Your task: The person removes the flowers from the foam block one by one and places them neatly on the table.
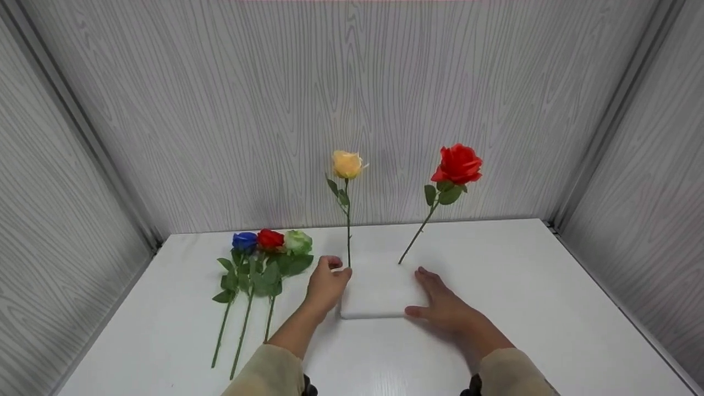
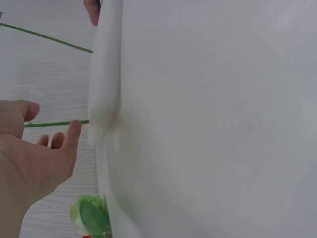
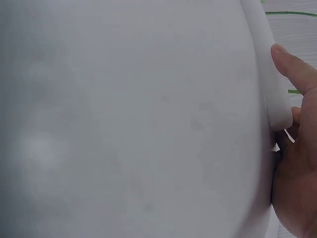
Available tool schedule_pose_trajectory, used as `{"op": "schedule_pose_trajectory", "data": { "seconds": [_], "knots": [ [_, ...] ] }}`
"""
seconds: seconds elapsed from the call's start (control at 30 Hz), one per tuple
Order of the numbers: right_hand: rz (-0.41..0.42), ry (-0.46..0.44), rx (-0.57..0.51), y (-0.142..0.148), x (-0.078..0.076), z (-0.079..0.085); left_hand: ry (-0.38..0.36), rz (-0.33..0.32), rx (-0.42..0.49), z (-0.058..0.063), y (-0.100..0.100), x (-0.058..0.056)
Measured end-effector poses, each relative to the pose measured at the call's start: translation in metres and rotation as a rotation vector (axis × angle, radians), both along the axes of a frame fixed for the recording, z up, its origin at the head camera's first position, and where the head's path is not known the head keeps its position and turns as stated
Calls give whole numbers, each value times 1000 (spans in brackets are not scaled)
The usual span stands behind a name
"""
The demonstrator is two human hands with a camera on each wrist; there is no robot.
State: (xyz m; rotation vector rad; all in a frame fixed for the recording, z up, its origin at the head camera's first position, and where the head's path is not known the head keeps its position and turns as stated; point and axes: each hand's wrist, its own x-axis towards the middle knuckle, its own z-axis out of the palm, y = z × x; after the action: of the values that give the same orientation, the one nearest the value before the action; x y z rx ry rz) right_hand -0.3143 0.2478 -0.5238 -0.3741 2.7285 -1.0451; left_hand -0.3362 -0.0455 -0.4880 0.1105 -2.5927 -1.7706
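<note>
While both bare hands frame a white block on a white tabletop (image 1: 550, 308), 2 artificial roses stand w/ their stems in it. The white block (image 1: 379, 291) lies flat btwn the hands. L hand (image 1: 328, 286) is at its L side, fingers loosely bent, thumb & index apart beside the yellow rose's stem; index tip overlaps that stem in the L wrist view, but can't tell if it touches. R hand (image 1: 443, 305) is spread, not gripping: thumb at the block's near edge, longer fingers along its R side. Yellow rose (image 1: 347, 165) rises upright just beyond the L hand. Big red rose (image 1: 457, 165) leans R, its stem entering the block's far part btwn the hands, bloom beyond the R hand. Left of the L hand lie 3 more roses, close together: blue rose (image 1: 245, 242) farthest from it, small red rose (image 1: 270, 240) in the middle, pale green rose (image 1: 298, 242) nearest. Their leaves overlap, so hard to tell which leaf is whose. Stems point back toward the person; the nearest one's lower end meets the L sleeve (image 1: 269, 371), which may cover part of it. R sleeve (image 1: 511, 371) has bare tabletop beside it. Grey wood-grain panels (image 1: 264, 110) stand beyond the hands & on both sides.
</note>
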Motion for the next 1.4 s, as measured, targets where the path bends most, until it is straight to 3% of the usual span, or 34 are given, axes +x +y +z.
{"op": "schedule_pose_trajectory", "data": {
  "seconds": [0.2,0.47,0.8,1.0,1.4],
  "knots": [
    [25,13,-5,1,-1,0,60,97,-16,-12,23,-15],
    [-1,11,-7,4,1,-3,146,190,-11,-23,27,-26],
    [-8,11,-22,3,1,3,160,209,28,-24,28,-33],
    [2,2,-17,4,0,2,229,240,-45,-25,28,-35],
    [-4,-6,-16,1,-1,2,374,206,-165,-24,28,-33]
  ]
}}
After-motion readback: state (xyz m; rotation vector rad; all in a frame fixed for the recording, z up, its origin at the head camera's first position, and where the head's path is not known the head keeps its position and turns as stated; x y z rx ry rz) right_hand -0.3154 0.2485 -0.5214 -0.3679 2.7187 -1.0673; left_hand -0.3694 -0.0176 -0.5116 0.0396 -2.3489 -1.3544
